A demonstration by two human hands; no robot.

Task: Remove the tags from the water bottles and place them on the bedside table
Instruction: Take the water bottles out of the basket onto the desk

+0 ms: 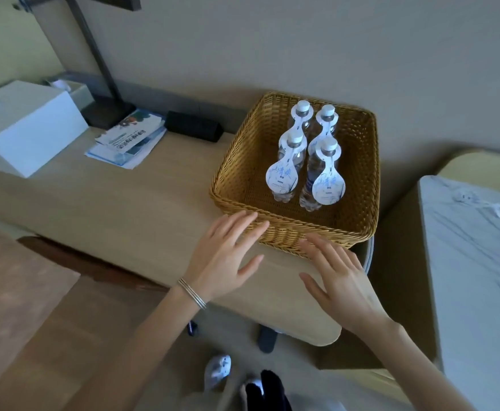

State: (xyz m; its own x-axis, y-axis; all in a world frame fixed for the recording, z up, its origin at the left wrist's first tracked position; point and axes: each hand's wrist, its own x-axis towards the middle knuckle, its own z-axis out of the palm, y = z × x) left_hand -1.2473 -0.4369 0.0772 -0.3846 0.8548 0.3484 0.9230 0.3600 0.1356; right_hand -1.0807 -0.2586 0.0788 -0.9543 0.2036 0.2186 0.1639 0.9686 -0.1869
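Hovering at the front wall of the wicker basket on the bench, the left hand and right hand have fingers spread and relaxed, holding nothing. Four water bottles stand upright inside, each with a white tag on its neck. With none removed yet, the next move likely calls for steadying one bottle and slipping its tag over the cap.

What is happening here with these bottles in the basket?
A person reaches both hands, the left hand and the right hand, toward the front wall of a wicker basket on a wooden table. Four water bottles stand upright inside it, each with a white tag hanging from its neck. No tag is off yet. The fingers of both hands are spread and hold nothing.
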